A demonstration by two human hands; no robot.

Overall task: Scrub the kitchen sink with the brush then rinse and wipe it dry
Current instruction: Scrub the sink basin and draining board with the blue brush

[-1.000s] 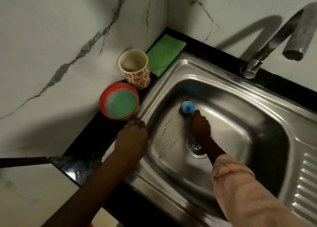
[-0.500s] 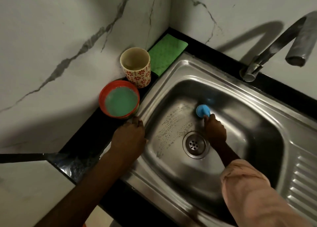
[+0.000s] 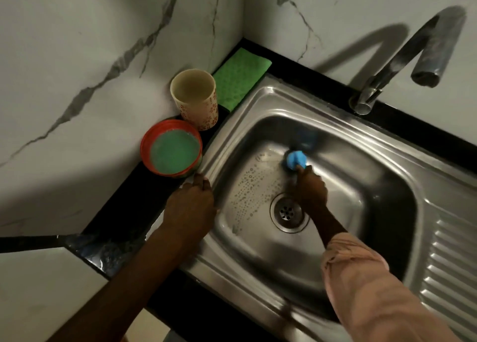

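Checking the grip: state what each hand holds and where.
Right hand grips the blue plastic scrub brush by its near end. Left hand holds nothing; it rests on the steel sink rim.

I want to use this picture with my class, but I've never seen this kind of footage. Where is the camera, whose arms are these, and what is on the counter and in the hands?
The camera sits on a person's head, looking down at their own arms. There is no machine. The right hand grips a blue brush against the floor of the steel sink, above the drain. The left hand rests on the sink's rim. On the black counter stand a red bowl of greenish liquid, a flowered cup and a green cloth. The tap shows no water running.
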